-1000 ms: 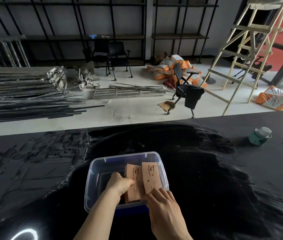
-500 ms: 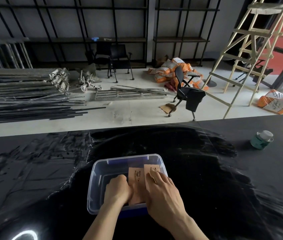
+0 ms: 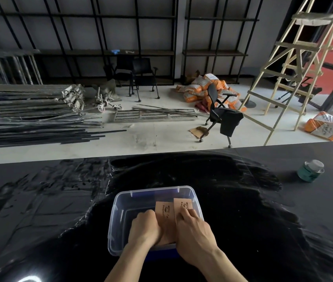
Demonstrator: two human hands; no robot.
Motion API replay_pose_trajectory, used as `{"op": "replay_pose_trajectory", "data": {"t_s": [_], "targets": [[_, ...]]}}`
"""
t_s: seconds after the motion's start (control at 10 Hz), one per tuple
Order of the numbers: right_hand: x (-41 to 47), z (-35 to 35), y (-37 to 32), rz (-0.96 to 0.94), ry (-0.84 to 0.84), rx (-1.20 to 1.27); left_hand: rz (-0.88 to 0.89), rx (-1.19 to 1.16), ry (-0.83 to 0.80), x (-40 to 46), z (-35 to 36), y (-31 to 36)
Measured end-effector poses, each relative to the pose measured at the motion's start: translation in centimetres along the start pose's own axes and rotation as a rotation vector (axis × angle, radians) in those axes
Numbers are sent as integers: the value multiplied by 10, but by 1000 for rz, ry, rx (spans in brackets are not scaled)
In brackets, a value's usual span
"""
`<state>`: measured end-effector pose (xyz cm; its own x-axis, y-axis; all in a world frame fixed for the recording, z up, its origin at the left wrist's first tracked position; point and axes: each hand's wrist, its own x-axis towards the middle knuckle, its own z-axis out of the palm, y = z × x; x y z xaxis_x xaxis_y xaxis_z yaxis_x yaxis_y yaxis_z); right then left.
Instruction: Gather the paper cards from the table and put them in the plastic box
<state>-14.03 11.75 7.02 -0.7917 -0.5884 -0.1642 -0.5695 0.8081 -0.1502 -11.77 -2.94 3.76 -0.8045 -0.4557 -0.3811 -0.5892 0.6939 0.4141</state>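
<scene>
A clear plastic box (image 3: 118,202) with blue handles sits on the black table, close to me. Inside it, on the right side, lie two stacks of tan paper cards (image 3: 164,212) with dark print, side by side. My left hand (image 3: 144,228) is curled inside the box against the left stack's edge. My right hand (image 3: 194,235) rests flat on top of the right stack (image 3: 183,205), fingers pressing down. The near ends of both stacks are hidden under my hands.
A green tin (image 3: 310,171) with a pale lid stands at the table's far right. The black table (image 3: 243,210) is glossy and smeared. Beyond its far edge are metal bars, chairs, orange sacks and a wooden ladder on the floor.
The cards went from standing tilted in my hands to lying low in the box. My right hand slid forward onto the right stack; my left hand sank deeper beside the left stack.
</scene>
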Motion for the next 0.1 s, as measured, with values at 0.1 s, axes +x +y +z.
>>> {"op": "replay_pose_trajectory", "data": {"t_s": [0.1], "targets": [[-1, -8, 1, 9, 17, 19, -6, 37, 59, -8, -9, -1]]}}
